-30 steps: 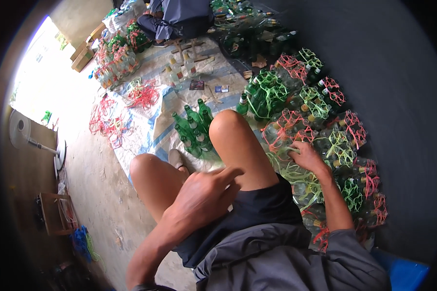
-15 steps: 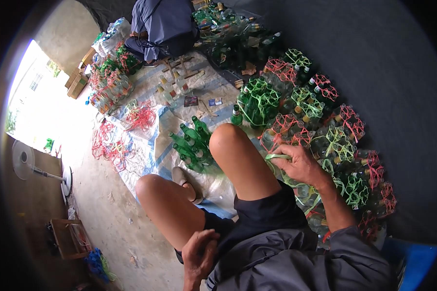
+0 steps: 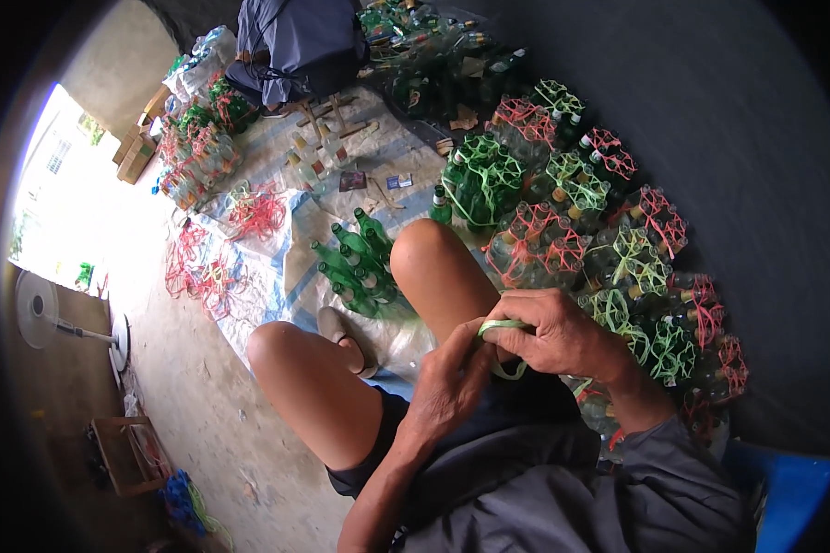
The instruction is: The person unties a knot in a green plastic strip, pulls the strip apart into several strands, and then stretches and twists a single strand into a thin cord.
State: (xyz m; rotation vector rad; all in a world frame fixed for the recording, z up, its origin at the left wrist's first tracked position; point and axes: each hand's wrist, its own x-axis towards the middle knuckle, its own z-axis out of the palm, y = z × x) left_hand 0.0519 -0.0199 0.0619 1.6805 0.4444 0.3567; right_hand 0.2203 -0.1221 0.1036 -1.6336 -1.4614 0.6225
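My left hand (image 3: 448,380) and my right hand (image 3: 555,334) meet above my thigh, close to the raised knee. A light green plastic strap (image 3: 504,323) runs between them. The right thumb and fingers pinch it, and a loop hangs below that hand. Closed at the strap's other side, my left fingers also grip it, their tips partly hidden. Beyond my knee, a cluster of green bottles (image 3: 352,263) stands upright on the sheet. To the right are bottle bundles tied with green straps (image 3: 641,263) and red straps (image 3: 549,235).
Loose red straps (image 3: 198,267) lie on the striped sheet (image 3: 295,253). Another person (image 3: 300,55) crouches at the far side near heaped bottles (image 3: 424,55). A white fan (image 3: 39,309) and a wooden box (image 3: 124,456) stand left. A blue object (image 3: 784,488) sits at lower right.
My left hand has risen from my lap to the green strap. My right hand has drawn the strap inward, away from the bottle bundles, and the two hands now meet.
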